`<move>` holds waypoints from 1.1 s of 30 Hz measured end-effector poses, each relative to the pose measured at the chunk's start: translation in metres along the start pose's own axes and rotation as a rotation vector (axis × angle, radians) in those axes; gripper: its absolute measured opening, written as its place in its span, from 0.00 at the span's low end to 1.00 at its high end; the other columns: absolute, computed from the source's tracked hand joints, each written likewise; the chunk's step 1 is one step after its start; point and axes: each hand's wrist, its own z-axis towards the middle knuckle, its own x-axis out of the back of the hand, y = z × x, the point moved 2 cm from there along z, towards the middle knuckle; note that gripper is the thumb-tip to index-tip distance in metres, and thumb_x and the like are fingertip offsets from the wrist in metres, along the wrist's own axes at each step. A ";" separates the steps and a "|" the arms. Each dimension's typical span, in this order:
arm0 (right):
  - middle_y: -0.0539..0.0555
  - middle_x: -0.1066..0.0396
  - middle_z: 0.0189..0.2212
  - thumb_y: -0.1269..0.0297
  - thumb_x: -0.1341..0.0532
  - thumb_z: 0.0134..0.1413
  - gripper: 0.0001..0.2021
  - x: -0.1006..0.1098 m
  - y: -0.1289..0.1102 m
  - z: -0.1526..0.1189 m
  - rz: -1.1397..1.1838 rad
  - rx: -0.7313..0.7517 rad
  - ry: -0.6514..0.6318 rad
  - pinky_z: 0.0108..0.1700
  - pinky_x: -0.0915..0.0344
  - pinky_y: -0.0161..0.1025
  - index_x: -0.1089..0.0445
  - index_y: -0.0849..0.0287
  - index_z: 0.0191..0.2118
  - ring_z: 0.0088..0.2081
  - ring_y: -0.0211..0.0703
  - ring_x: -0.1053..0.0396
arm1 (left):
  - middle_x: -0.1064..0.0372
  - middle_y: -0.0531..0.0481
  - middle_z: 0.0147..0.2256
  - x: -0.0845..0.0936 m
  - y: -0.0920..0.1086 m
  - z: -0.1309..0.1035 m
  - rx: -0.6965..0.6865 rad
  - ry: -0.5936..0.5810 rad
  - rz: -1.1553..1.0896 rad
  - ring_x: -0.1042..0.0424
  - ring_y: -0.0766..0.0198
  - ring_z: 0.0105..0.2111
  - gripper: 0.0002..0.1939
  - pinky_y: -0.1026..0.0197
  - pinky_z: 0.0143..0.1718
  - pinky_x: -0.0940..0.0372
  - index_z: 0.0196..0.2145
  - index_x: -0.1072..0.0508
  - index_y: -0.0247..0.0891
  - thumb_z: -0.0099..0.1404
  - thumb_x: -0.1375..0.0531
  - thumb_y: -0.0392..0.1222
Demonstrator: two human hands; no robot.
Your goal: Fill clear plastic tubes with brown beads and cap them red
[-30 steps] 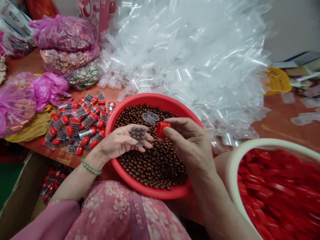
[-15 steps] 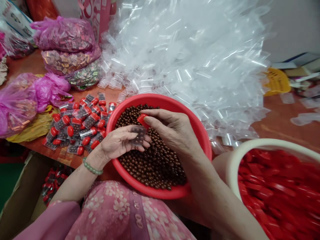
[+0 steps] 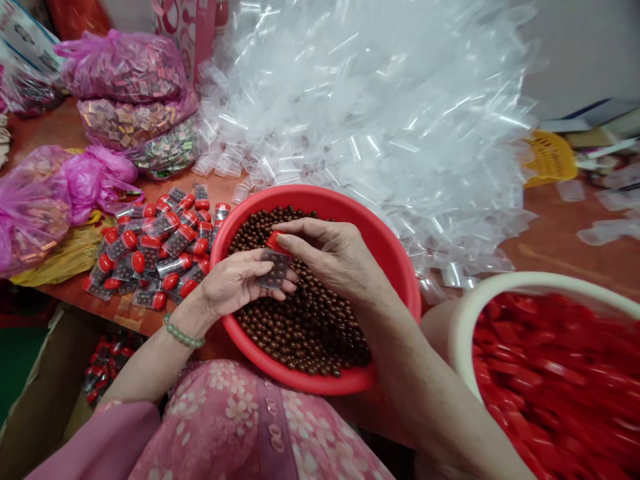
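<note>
Over a red basin point(image 3: 400, 267) of brown balls point(image 3: 295, 333), my left hand point(image 3: 235, 283) holds a clear plastic case point(image 3: 274, 269) with dark balls inside, between thumb and fingers. My right hand point(image 3: 330, 253) pinches a red cap point(image 3: 278, 243) between thumb and fingertips. The cap is at the top end of the case; whether it is pressed on cannot be made out. Left of the basin lies a pile of filled cases with red caps point(image 3: 150, 244).
Behind the basin rises a large heap of clear empty cases point(image 3: 380, 113). A cream tub point(image 3: 463, 333) of red caps point(image 3: 555, 373) stands at the right. Pink bags point(image 3: 125, 67) are at the back left, a yellow basket point(image 3: 553, 159) at the back right, a box point(image 3: 35, 380) lower left.
My right hand has moved slightly left with the red cap, which is now at the top of the case. The case in my left hand is more upright.
</note>
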 end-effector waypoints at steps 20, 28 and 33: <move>0.59 0.24 0.43 0.62 0.39 0.59 0.15 -0.003 0.015 -0.037 -0.392 0.391 -0.024 0.47 0.29 0.45 0.31 0.58 0.51 0.44 0.47 0.26 | 0.35 0.52 0.29 -0.009 -0.008 -0.002 -0.224 0.180 0.882 0.35 0.67 0.29 0.04 0.63 0.33 0.38 0.33 0.36 0.37 0.66 0.48 0.38; 0.71 0.32 0.49 0.54 0.38 0.55 0.37 -0.024 0.020 -0.046 -0.815 0.511 -0.002 0.47 0.30 0.57 0.51 0.68 0.64 0.50 0.61 0.31 | 0.34 0.51 0.31 -0.009 -0.007 0.002 -0.077 0.142 0.512 0.33 0.67 0.31 0.05 0.63 0.35 0.36 0.35 0.35 0.34 0.65 0.47 0.39; 0.69 0.30 0.45 0.57 0.42 0.55 0.34 -0.028 0.018 -0.045 -0.909 0.624 0.089 0.42 0.30 0.53 0.50 0.70 0.63 0.45 0.58 0.29 | 0.34 0.51 0.32 -0.009 -0.007 0.001 -0.152 0.104 0.523 0.33 0.67 0.33 0.05 0.63 0.38 0.36 0.36 0.34 0.33 0.64 0.45 0.38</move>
